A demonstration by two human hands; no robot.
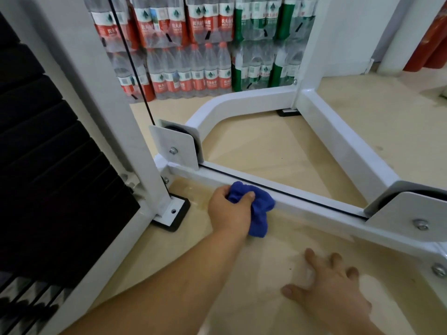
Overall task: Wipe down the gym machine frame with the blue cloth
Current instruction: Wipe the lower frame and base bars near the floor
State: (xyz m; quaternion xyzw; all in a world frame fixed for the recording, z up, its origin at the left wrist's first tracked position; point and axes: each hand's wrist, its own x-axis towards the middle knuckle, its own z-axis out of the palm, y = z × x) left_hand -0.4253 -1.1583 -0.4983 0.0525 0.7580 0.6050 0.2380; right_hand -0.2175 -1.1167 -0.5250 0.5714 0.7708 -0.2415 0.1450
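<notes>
A white gym machine frame (312, 204) lies low on the floor, with a black cable running along its near bar. My left hand (228, 210) grips a bunched blue cloth (258, 209) and holds it against the near side of that bar, close to the left pulley plate (175, 147). My right hand (336, 284) rests flat on the floor in front of the bar, fingers spread, holding nothing.
A black weight stack (48, 165) stands at the left behind a white upright (116, 97). Shrink-wrapped packs of water bottles (193, 44) are stacked against the back. A second pulley plate (411, 216) sits at the right. The floor (266, 146) is light wood.
</notes>
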